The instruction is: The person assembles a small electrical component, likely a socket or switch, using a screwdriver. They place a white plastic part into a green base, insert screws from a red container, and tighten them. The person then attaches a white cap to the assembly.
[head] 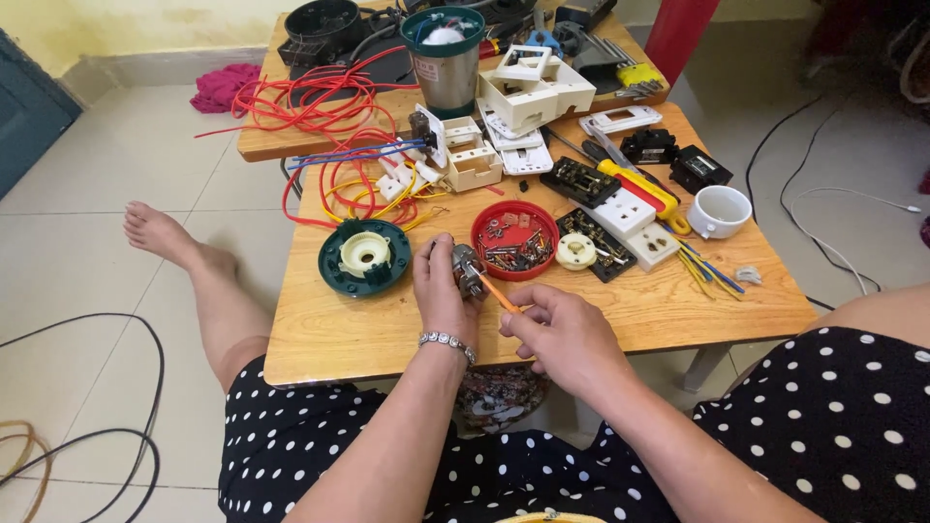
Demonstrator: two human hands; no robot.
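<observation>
Two hands worked beside a red lid (514,240) of screws: left hand (441,289) clasped a small motor (468,270), right hand (562,334) pinched an orange screwdriver (500,293); green base (364,257) lay left.

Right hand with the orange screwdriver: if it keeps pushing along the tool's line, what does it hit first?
The small motor part held in the left hand. The right hand aims the orange screwdriver up-left, tip seemingly already at that part, though depth is unclear.
</observation>
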